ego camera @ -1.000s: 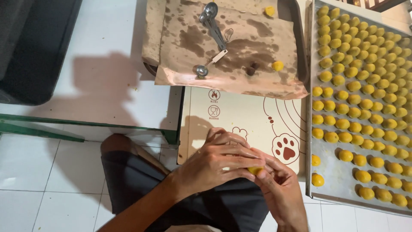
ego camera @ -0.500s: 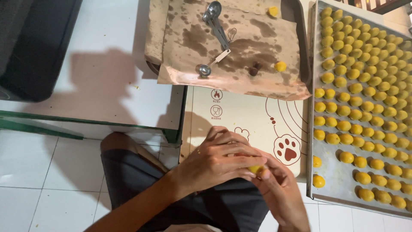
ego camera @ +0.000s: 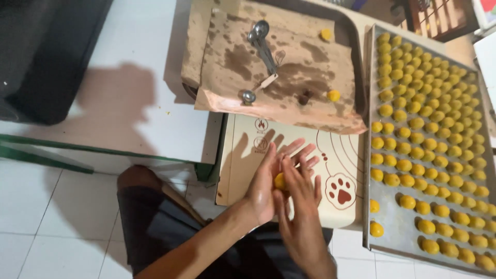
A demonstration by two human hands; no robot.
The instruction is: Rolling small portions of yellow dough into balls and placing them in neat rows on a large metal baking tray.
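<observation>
I am watching both hands working together over the cream baking mat (ego camera: 289, 155), pressed palm to palm around a small yellow dough ball (ego camera: 279, 181). The left hand (ego camera: 268, 181) is standing on its edge with its fingers stretched flat and close together, pointing up and to the right; the right hand (ego camera: 299, 206) is lying against it from the other side, fingers likewise straight and only slightly spread. The ball is sitting between the two palms — I am seeing just a sliver of yellow at the gap, the rest being hidden by the hands.

The mat is lying on the white table (ego camera: 144, 62), and a red paw print (ego camera: 340, 190) is showing on it just right of the right hand. Beside the mat, to the right, a metal baking tray (ego camera: 395, 232) is holding many rows of the same yellow balls, set close but apart from one another. Above the mat, a second tray lined with stained brown paper (ego camera: 289, 67) is carrying a set of metal measuring spoons (ego camera: 261, 44) and two loose yellow balls — one (ego camera: 334, 95) near its lower edge, one (ego camera: 325, 34) near its top.
</observation>
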